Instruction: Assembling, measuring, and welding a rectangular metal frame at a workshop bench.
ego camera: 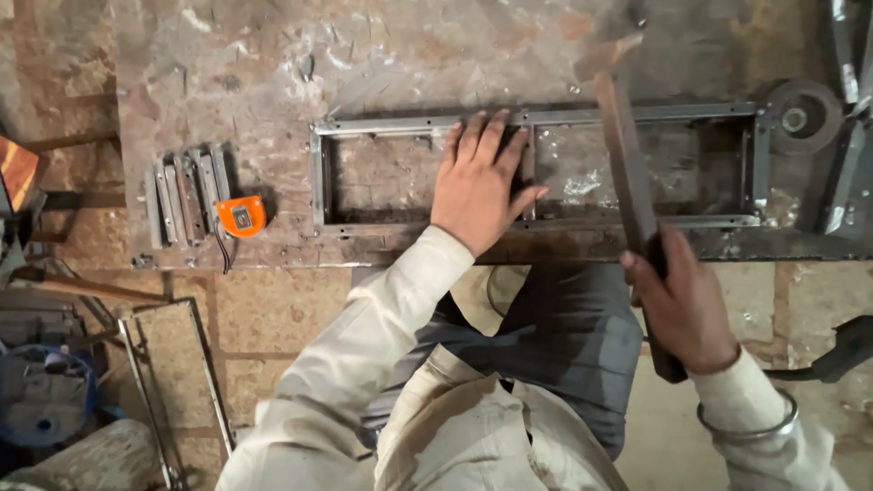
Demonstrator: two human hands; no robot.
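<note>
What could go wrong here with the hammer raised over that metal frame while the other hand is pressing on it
1. The left hand lies flat on the metal frame, close to where the hammer in the right hand is raised; a stray blow could hit the fingers.
2. The frame sits near the worktable's front edge, so a hard strike might shift it off.
3. The orange tape measure and the loose metal strips lie near that same edge and could be shaken off.

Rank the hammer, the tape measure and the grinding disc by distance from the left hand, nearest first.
From the left hand:
1. Hammer, just to its right, over the frame.
2. Tape measure, off to its left on the plate.
3. Grinding disc, far right, past the frame's end.
</note>
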